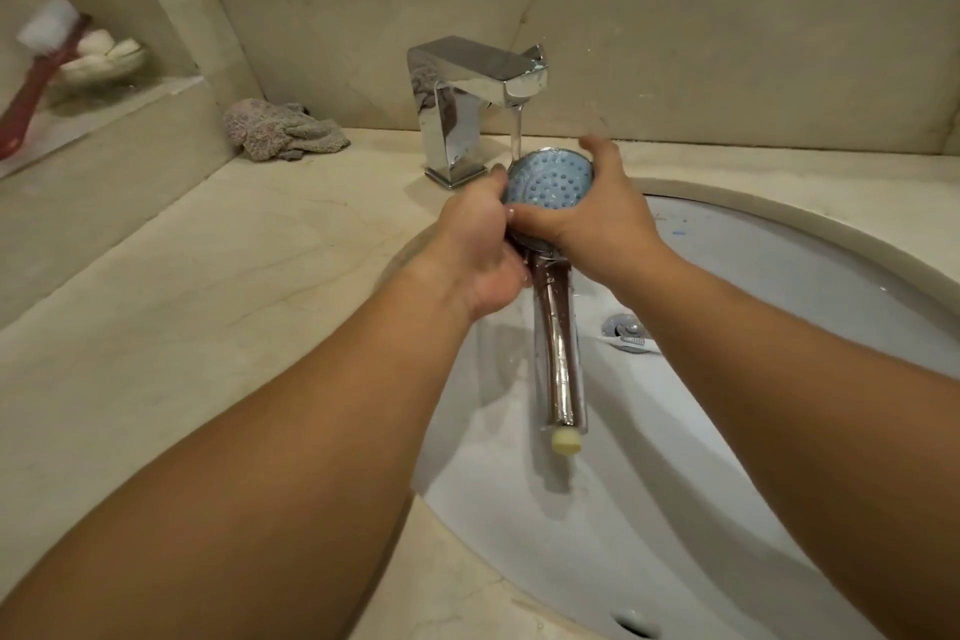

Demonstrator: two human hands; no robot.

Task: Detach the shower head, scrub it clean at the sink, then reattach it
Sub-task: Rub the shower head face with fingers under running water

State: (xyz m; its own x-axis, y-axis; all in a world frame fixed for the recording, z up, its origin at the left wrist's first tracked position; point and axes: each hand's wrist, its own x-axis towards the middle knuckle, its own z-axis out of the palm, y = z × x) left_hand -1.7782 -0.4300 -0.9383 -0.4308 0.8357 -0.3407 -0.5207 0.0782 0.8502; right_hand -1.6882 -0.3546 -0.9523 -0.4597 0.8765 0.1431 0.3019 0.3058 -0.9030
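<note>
The shower head (pixel 551 182) has a pale blue round face with many small nozzles and a long chrome handle (pixel 560 353) ending in a cream plastic tip. It is held over the white sink (pixel 779 307), face up, under a thin stream of water from the chrome faucet (pixel 467 83). My left hand (pixel 478 244) grips the neck just below the face from the left. My right hand (pixel 597 213) wraps the face's right rim, thumb across its lower edge.
A crumpled pinkish-grey cloth (pixel 280 130) lies on the beige stone counter (pixel 208 301) left of the faucet. A red-handled brush (pixel 36 73) with white bristles leans on a ledge at the far left. The drain (pixel 626 330) sits in the basin.
</note>
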